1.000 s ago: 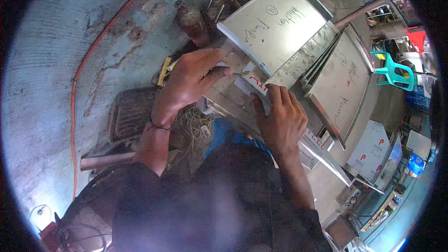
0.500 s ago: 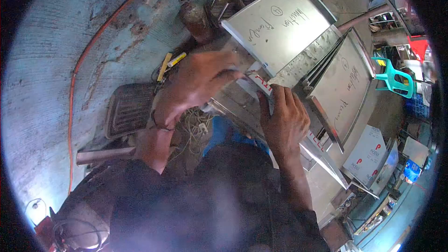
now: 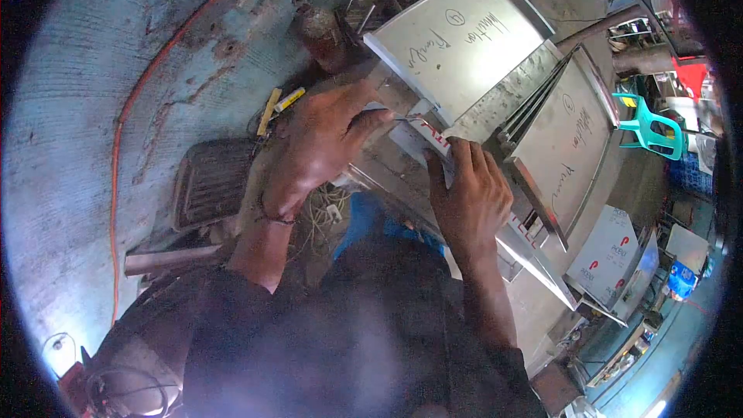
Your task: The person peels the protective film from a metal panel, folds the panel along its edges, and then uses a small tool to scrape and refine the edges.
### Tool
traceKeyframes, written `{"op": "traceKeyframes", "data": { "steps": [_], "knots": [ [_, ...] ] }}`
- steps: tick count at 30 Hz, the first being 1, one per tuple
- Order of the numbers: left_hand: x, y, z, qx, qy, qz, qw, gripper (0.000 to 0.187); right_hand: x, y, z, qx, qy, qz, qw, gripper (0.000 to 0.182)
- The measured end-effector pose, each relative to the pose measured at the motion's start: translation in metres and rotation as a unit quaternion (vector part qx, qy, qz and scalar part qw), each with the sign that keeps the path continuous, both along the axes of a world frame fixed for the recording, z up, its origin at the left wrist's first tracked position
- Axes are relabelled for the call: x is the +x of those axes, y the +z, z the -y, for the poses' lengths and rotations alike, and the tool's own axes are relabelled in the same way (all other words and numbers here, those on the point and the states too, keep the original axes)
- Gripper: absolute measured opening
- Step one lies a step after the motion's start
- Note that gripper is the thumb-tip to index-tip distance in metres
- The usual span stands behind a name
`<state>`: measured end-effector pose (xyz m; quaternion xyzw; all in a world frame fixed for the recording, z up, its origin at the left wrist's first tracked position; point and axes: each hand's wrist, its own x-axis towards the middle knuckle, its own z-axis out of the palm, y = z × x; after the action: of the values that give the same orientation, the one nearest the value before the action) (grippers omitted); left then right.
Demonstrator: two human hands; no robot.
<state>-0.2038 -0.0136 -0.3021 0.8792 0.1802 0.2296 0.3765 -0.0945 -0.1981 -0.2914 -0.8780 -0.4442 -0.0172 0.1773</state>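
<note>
A metal strip with red lettering [image 3: 428, 137] lies across the bench between my hands. My left hand [image 3: 329, 135] is at the strip's far left end, its thumb and fingers closed round something thin that I cannot make out. My right hand [image 3: 472, 193] grips the strip's edge, thumb on the near side and fingers over the top. Just beyond the hands lies a metal panel marked 4 [image 3: 464, 39]. Right of my right hand a second marked panel [image 3: 569, 143] leans on a stack of thin sheets.
A teal plastic chair [image 3: 654, 130] stands at the right. Sheets with red logos [image 3: 607, 255] lie at the lower right. Beside the blue wall [image 3: 85, 131] are a yellow marker [image 3: 290, 99], a dark ribbed tray [image 3: 213, 183] and tangled cables [image 3: 316, 220]. A bright metal piece [image 3: 538, 269] projects near my right forearm.
My left hand, blurred before, is now sharper and slightly lower, by the strip's end. My right hand stays nearly where it was. The view has shifted slightly.
</note>
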Motion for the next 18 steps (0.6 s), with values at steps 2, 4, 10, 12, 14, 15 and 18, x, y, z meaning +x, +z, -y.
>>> {"op": "traceKeyframes", "data": {
  "steps": [2, 4, 10, 12, 14, 15, 18],
  "knots": [
    [-0.0004, -0.0001, -0.0014, 0.001, -0.001, -0.003, 1.0, 0.021, 0.0006, 0.0017, 0.0, -0.015, 0.002, -0.009, 1.0, 0.03],
    [-0.001, 0.0026, -0.0029, -0.004, -0.013, -0.03, 0.999, 0.022, 0.0004, 0.0022, -0.0005, -0.014, 0.001, -0.002, 1.0, 0.029],
    [-0.0021, 0.0053, 0.0015, -0.018, -0.023, -0.019, 0.999, 0.023, -0.0008, 0.0025, 0.0005, -0.017, 0.009, -0.014, 1.0, 0.031],
    [-0.0048, 0.0038, -0.0004, -0.015, -0.029, -0.027, 0.999, 0.023, -0.0012, 0.0033, -0.0002, -0.022, 0.01, -0.016, 1.0, 0.032],
    [-0.0059, 0.0006, -0.001, -0.012, -0.036, -0.035, 0.999, 0.023, -0.0017, 0.0055, -0.002, -0.018, 0.001, -0.001, 1.0, 0.027],
    [-0.006, -0.0019, -0.0002, -0.019, -0.029, -0.027, 0.999, 0.022, -0.0015, 0.0044, -0.0021, -0.018, 0.001, -0.001, 1.0, 0.027],
    [-0.007, -0.0013, 0.0035, -0.051, -0.005, -0.001, 0.999, 0.022, -0.0006, 0.0016, -0.0016, -0.007, 0.004, 0.008, 1.0, 0.027]
  ]
}}
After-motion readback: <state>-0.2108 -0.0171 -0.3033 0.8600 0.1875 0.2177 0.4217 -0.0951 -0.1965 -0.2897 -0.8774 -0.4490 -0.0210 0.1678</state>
